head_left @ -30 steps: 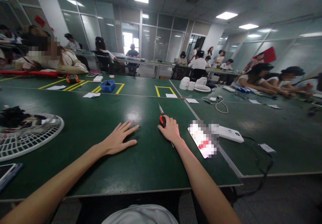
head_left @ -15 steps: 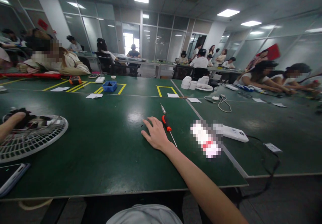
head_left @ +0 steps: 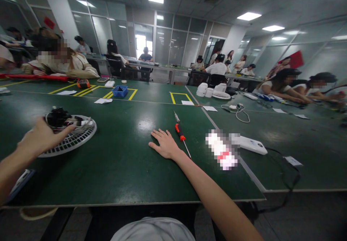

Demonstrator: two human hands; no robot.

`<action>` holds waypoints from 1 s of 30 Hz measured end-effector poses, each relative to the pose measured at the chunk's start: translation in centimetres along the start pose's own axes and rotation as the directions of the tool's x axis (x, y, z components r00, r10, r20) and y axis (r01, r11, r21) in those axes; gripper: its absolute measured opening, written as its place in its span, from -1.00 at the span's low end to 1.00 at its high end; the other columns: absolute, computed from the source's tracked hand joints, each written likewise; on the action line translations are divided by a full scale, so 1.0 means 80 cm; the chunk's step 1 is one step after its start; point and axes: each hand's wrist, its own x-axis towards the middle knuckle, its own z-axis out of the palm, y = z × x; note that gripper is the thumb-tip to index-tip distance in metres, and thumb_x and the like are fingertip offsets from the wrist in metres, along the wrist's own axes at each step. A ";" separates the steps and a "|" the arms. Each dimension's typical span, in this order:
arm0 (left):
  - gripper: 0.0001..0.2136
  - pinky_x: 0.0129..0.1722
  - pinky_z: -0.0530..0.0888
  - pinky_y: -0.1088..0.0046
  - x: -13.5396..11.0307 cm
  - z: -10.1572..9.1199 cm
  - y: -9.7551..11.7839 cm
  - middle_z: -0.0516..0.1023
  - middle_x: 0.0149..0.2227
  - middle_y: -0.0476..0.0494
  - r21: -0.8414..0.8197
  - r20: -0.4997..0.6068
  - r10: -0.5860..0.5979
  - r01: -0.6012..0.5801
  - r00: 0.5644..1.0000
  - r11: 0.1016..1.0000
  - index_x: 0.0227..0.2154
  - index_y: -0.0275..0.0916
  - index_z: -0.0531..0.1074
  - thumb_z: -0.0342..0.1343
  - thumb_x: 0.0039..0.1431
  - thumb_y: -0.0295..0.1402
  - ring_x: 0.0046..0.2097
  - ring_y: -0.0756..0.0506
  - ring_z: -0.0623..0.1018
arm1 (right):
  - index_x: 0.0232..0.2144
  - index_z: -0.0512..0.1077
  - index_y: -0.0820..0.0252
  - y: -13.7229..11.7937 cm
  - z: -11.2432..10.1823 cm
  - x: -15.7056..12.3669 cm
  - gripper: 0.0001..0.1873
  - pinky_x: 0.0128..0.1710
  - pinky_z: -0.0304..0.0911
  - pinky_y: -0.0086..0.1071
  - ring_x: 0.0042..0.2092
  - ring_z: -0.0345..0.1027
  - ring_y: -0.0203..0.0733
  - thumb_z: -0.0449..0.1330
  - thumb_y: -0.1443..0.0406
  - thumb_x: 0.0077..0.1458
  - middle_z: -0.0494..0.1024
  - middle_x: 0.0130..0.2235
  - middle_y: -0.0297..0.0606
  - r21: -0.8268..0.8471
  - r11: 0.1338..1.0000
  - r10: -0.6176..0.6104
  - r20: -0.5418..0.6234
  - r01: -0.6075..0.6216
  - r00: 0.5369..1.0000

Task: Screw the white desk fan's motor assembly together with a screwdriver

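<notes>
At the left, my left hand point(head_left: 40, 138) is closed on a partly opened fan head with a round white grille point(head_left: 84, 134) and a black motor point(head_left: 58, 118) on top. The thumb lies over its inner parts, and the other fingers are mostly hidden behind it. My right hand point(head_left: 165, 144) rests palm down on the green table, fingers stretched out and holding nothing. Just to its right lies a red and black screwdriver point(head_left: 179, 130). A slim clear-handled screwdriver point(head_left: 176, 116) is beyond that one, its tip pointing away from me.
A phone point(head_left: 20, 185) is partly covered by my left forearm. Farther back are a blue bin point(head_left: 119, 91), an orange tape measure point(head_left: 83, 84) and white fan parts point(head_left: 202, 89). On the right lie a white device point(head_left: 251, 144) and a coiled cable point(head_left: 241, 112). People sit around nearby tables.
My left hand has moved right with the fan head, farther into view, and its forearm now covers much of the phone. My right hand has slid slightly left, still flat on the table.
</notes>
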 end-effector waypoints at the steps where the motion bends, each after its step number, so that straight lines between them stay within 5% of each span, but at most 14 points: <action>1: 0.13 0.03 0.52 -0.09 -0.010 -0.002 0.019 0.36 0.27 -0.71 -0.030 0.066 -0.112 0.114 0.991 0.993 0.33 -0.54 -0.03 -0.47 0.08 0.48 0.15 -0.54 0.54 | 0.31 0.38 0.16 0.000 0.000 0.000 -0.43 0.43 -0.06 0.07 0.44 0.13 0.08 0.10 0.03 0.39 0.36 0.38 -0.08 0.006 1.000 -0.009 -0.025 0.009 1.000; 2: 0.08 0.07 0.50 -0.12 -0.021 -0.003 0.039 0.33 0.30 -0.70 -0.063 0.130 -0.098 0.107 0.987 0.992 0.35 -0.50 -0.06 -0.40 0.13 0.45 0.20 -0.55 0.50 | 0.25 0.44 0.18 0.001 0.001 0.001 -0.50 0.39 0.03 0.00 0.38 0.23 0.06 0.13 0.09 0.38 0.45 0.32 -0.07 0.013 1.000 -0.018 -0.054 0.019 0.998; 5: -0.08 0.17 0.40 -0.27 -0.053 -0.005 0.103 0.35 0.30 -0.67 -0.136 0.077 -0.074 0.084 0.994 0.987 0.37 -0.41 -0.03 -0.22 0.22 0.30 0.26 -0.60 0.44 | 0.04 0.59 0.18 0.005 0.001 0.004 -0.70 0.20 0.28 -0.17 0.15 0.49 -0.02 0.16 0.29 0.33 0.65 0.09 -0.10 0.035 0.999 -0.012 -0.144 0.017 0.989; 10: -0.09 0.23 0.27 -0.39 -0.094 0.014 0.192 0.31 0.32 -0.74 -0.199 -0.042 0.143 -0.149 0.989 0.969 0.43 -0.47 -0.05 -0.16 0.27 0.18 0.31 -0.63 0.35 | -0.16 0.62 0.12 0.021 -0.004 0.004 -0.72 0.03 0.39 -0.24 -0.04 0.57 -0.06 0.16 0.48 0.21 0.70 -0.10 -0.16 0.129 0.992 0.031 -0.308 0.010 0.951; 17: -0.12 0.24 0.32 -0.23 -0.122 0.054 0.279 0.33 0.34 -0.64 -0.244 -0.135 0.402 -0.423 0.906 0.873 0.47 -0.47 -0.13 -0.18 0.33 0.14 0.34 -0.52 0.36 | -0.24 0.57 0.10 0.042 -0.026 -0.015 -0.74 -0.09 0.43 -0.26 -0.17 0.55 -0.10 0.08 0.41 0.21 0.66 -0.19 -0.19 0.321 0.946 0.185 -0.632 0.037 0.752; 25: -0.19 0.27 0.31 -0.11 -0.137 0.087 0.304 0.43 0.29 -0.52 -0.386 -0.275 0.525 -0.592 0.806 0.707 0.46 -0.37 0.01 -0.12 0.36 0.13 0.29 -0.40 0.43 | -0.29 0.51 0.14 0.033 -0.041 -0.020 -0.82 -0.27 0.37 -0.32 -0.32 0.48 -0.15 0.10 0.29 0.23 0.62 -0.30 -0.23 0.422 0.905 0.276 -0.684 0.057 0.675; 30: -0.31 0.26 0.34 -0.07 -0.133 0.087 0.292 0.45 0.29 -0.43 -0.438 -0.304 0.560 -0.635 0.771 0.636 0.43 -0.26 0.13 -0.05 0.38 0.03 0.26 -0.37 0.47 | -0.27 0.52 0.12 0.021 -0.049 -0.024 -0.83 -0.10 0.35 -0.22 -0.20 0.49 -0.08 0.11 0.28 0.24 0.64 -0.25 -0.19 0.328 0.944 0.240 -0.751 0.032 0.616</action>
